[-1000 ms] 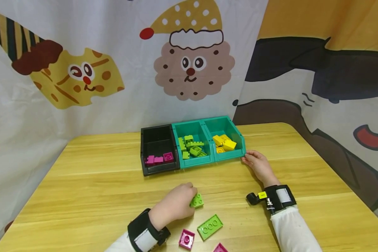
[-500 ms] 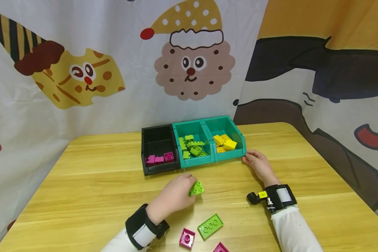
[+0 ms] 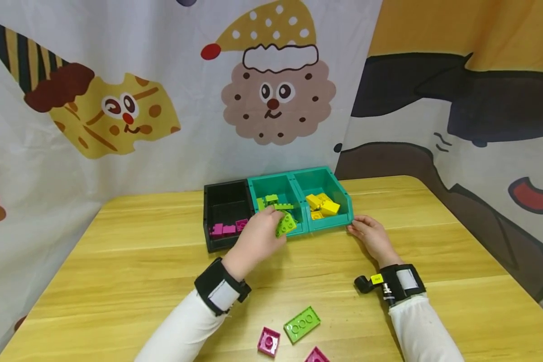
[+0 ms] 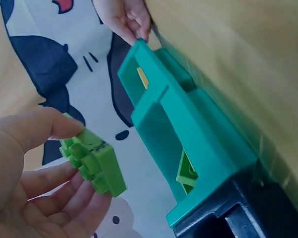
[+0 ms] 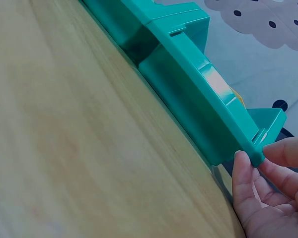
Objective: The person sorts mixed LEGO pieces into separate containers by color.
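My left hand (image 3: 261,240) pinches a lime-green toy brick (image 3: 286,224) between thumb and fingers, close over the front of the middle teal bin (image 3: 302,213). In the left wrist view this brick (image 4: 97,161) is tilted, its studs facing the palm. Several green bricks (image 3: 271,199) lie in that bin, partly hidden by the hand. My right hand (image 3: 372,239) holds the front right corner of the right-hand teal bin (image 3: 330,221), which contains yellow bricks (image 3: 323,203). Seen from the right wrist, thumb and fingers (image 5: 242,171) close around that corner.
A black bin (image 3: 226,193) with magenta bricks (image 3: 222,230) stands left of the teal ones. On the wooden table (image 3: 131,281) nearer the front lie a long green brick (image 3: 301,324), a magenta brick (image 3: 269,342) and another magenta one (image 3: 317,355). A printed curtain (image 3: 185,166) hangs behind.
My left hand has lifted the green brick off the table and carried it forward to the middle teal bin. My right hand has stayed at the bin's corner.
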